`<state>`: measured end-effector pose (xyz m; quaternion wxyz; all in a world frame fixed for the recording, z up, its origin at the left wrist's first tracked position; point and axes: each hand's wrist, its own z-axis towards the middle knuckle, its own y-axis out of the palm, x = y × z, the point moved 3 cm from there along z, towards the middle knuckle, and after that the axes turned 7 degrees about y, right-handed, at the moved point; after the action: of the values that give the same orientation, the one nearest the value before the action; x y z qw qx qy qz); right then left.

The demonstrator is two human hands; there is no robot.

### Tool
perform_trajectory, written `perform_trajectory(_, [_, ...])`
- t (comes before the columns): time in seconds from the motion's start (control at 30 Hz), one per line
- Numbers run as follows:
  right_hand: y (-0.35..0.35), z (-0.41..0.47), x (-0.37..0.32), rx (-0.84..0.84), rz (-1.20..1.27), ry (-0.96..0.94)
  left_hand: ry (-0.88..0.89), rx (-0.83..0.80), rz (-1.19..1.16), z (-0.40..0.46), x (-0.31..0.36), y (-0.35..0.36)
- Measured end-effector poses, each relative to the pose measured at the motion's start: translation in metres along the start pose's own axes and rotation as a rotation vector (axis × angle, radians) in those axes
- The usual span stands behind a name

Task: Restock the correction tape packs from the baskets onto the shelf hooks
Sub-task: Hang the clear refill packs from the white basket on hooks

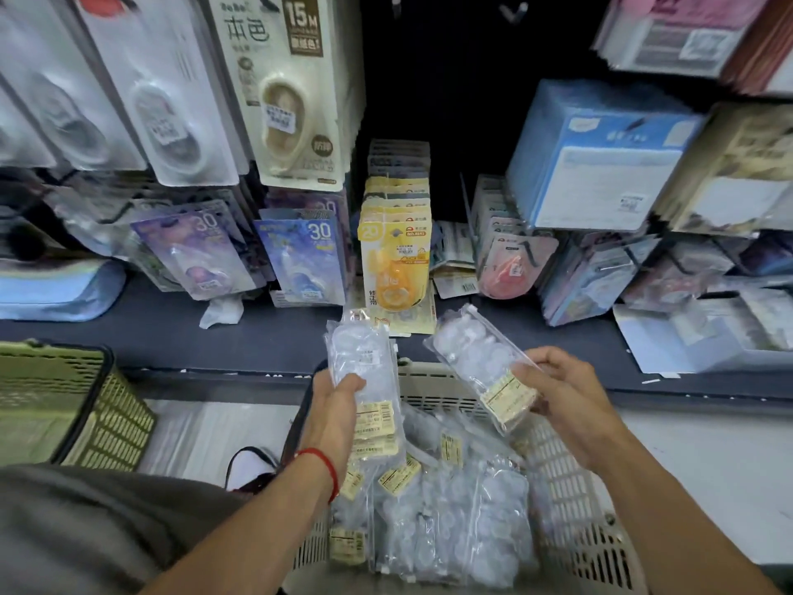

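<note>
Above the basket (570, 500), each hand grips a clear pack, left hand (332, 405) upright, right hand (562, 397) tilted, long axes toward the shelf hooks (513, 12).

Even, diffuse overhead light fell on my hands and forearms, casting only faint shadows. The shelf recess (446, 79) behind the hanging packs stayed almost black. The clear pack in my left hand (339, 405) and the one in my right hand (566, 397) were washed pale by glare, their contents hard to read. Motion blur smeared the whole frame, strongest on the hanging packs at the far left and right. Wide-angle distortion bent the shelf edge (257, 371) and tilted the outer packs.
</note>
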<state>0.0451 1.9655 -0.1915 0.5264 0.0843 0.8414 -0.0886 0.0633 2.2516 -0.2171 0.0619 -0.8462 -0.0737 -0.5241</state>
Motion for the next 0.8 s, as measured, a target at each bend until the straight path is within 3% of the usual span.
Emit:
perform_trajectory(0.07, [0.011, -0.008, -0.019, -0.194, 0.152, 0.001, 0.069, -0.003, -0.018, -0.012, 0.014, 0.014])
perform_trajectory(0.17, [0.041, -0.021, -0.035, -0.338, 0.076, -0.049, 0.136, -0.008, -0.105, -0.029, 0.037, 0.034])
perform_trajectory(0.3, [0.070, -0.031, -0.059, -0.221, -0.178, -0.252, 0.304, -0.031, -0.195, -0.045, 0.068, 0.045])
perform_trajectory(0.47, [0.085, -0.035, -0.119, -0.295, -0.276, -0.431, 0.618, -0.042, -0.117, -0.050, 0.118, 0.030])
perform_trajectory(0.7, [0.114, -0.038, -0.219, -0.211, -0.169, -0.707, 0.848, -0.139, -0.138, -0.037, 0.193, 0.012])
perform_trajectory(0.8, [0.126, -0.037, -0.242, -0.207, -0.140, -0.744, 0.882, -0.173, -0.154, -0.026, 0.222, 0.000])
